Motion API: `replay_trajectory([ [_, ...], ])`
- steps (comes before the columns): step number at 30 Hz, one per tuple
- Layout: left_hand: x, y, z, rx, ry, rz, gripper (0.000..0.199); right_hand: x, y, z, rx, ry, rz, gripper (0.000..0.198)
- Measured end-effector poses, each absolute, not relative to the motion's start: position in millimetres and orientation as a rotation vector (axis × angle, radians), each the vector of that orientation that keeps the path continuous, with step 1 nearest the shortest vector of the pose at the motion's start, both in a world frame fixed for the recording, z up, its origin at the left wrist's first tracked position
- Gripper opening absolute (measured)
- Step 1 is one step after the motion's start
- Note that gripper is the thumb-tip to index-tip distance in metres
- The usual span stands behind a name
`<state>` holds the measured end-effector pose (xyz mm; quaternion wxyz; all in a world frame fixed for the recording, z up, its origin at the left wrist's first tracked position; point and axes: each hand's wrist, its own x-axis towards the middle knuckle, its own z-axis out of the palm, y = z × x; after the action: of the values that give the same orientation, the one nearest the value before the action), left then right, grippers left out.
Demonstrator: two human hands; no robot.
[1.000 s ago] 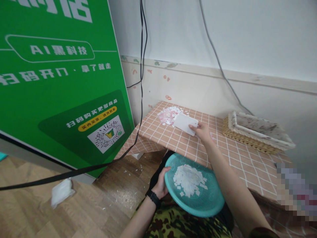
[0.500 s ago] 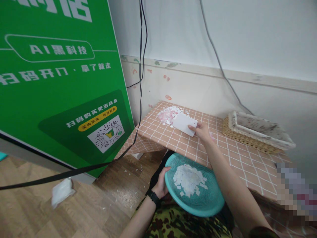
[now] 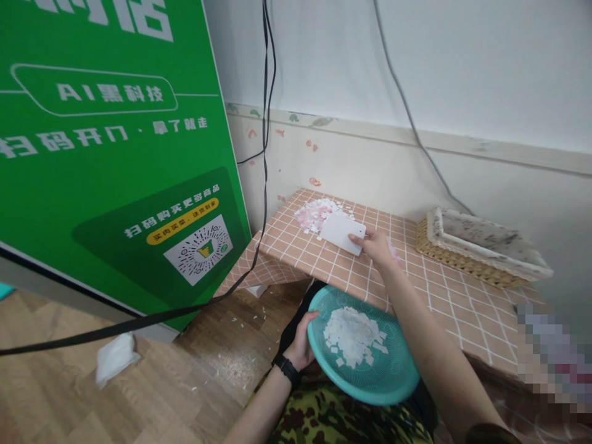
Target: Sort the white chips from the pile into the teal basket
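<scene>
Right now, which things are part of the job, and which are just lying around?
Part of the job:
- white card, in the right hand
- teal colander, in the left hand
- white flakes inside it
- pink-and-white pile

Just lying around:
- lined wicker basket
- white bundle

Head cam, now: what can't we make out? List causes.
Head view:
Left hand: fingertips hidden by the round teal plastic mesh basket.
Pink-and-white paper-like scraps: partly hidden by the white rectangular card in the right hand.
White top lettering on the green panel: cut off by the top edge.
Pixelated patch, right: contents obscured.
</scene>
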<state>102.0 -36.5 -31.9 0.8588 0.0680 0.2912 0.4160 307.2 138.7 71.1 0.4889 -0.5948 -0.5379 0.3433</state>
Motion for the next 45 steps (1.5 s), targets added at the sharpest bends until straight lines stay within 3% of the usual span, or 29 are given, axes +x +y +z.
replay_trajectory([
  [45, 101.8, -36.8, -35.8, 0.116, 0.584, 0.867, 0.039, 302.6, 131.5, 77.8, -1.435, -1.353, 0.779, 0.046],
])
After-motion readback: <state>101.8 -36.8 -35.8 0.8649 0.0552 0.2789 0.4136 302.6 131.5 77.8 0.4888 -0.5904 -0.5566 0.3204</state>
